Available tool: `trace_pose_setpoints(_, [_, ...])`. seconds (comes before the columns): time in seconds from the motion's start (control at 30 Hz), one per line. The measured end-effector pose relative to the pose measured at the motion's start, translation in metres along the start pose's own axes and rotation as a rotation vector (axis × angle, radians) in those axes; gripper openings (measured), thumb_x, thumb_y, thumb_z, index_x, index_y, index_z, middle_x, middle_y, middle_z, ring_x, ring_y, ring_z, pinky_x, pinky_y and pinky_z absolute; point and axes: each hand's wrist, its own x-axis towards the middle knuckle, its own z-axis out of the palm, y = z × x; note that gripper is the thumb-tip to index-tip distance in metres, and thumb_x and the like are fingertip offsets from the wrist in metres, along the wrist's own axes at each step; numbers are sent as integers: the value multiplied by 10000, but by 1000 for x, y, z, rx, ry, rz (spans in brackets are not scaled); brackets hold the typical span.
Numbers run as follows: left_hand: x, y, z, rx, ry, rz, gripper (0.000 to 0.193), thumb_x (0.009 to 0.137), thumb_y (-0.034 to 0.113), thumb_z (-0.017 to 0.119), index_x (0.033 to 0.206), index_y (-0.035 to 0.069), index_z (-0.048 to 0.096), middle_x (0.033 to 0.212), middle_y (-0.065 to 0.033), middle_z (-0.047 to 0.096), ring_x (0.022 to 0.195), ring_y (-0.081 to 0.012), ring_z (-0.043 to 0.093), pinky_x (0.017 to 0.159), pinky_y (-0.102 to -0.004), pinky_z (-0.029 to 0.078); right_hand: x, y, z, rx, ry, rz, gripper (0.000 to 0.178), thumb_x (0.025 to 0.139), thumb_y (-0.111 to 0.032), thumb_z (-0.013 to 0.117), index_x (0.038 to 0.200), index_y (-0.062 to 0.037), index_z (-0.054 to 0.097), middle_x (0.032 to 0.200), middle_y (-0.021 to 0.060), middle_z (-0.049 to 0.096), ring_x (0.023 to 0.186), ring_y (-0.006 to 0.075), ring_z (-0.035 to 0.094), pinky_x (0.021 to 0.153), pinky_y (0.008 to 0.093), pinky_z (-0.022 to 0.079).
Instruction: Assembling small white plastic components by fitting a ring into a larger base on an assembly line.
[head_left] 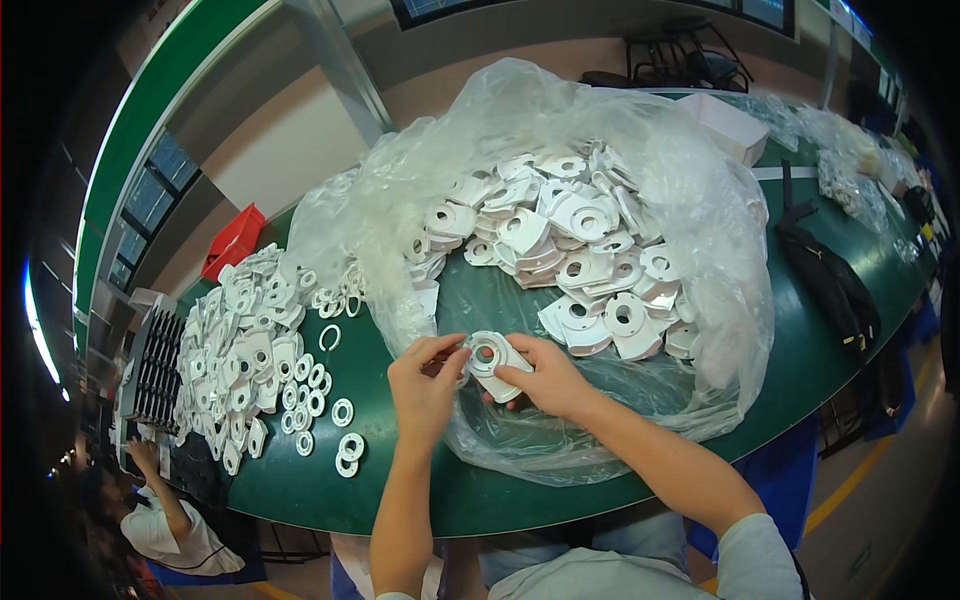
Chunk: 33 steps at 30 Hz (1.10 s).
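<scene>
In my right hand (545,375) is a white plastic housing part (497,380) with a round ringed opening, thumb on top and fingers beneath. My left hand (425,380) is closed in a pinch at the left rim of that part; what lies between its fingertips is too small to make out. Both hands are above the near edge of a clear plastic bag (590,440) spread open on the green table. Beyond them, inside the bag, lies a heap of similar white housing parts (525,230).
Left of the bag is another pile of white parts (245,330), with several loose white rings (343,411) beside it. A red bin (234,241) and black racks (155,365) stand farther left, near another person (175,520). A black bag (830,285) lies on the right.
</scene>
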Motion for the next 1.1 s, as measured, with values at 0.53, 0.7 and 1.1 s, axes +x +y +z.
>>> trace_pose_setpoints(0.53, [-8,-3,-1,-277,-129,-111,202,830,14,636,1018,-57,651,834,-72,670,700,-102,598,639,-227,487,-1,1,1,46,12,-2,239,919,-164,537,1115,-30,520,926,67,636,699,120,646,457,206,439])
trace_pose_setpoints(0.7, [-10,-6,1,-272,-105,-100,189,829,2,633,1006,-59,656,837,-71,670,703,-106,598,652,-228,487,-5,-3,5,-28,32,-15,241,917,-204,559,1089,-37,541,889,50,639,673,97,631,449,197,410])
trace_pose_setpoints(1.1, [-14,-5,2,-247,-109,-47,201,824,-23,626,1020,-57,649,865,-75,665,731,-112,610,679,-238,496,-5,-1,5,-39,81,-84,232,946,-247,514,1003,-31,577,833,27,632,635,71,596,455,194,403])
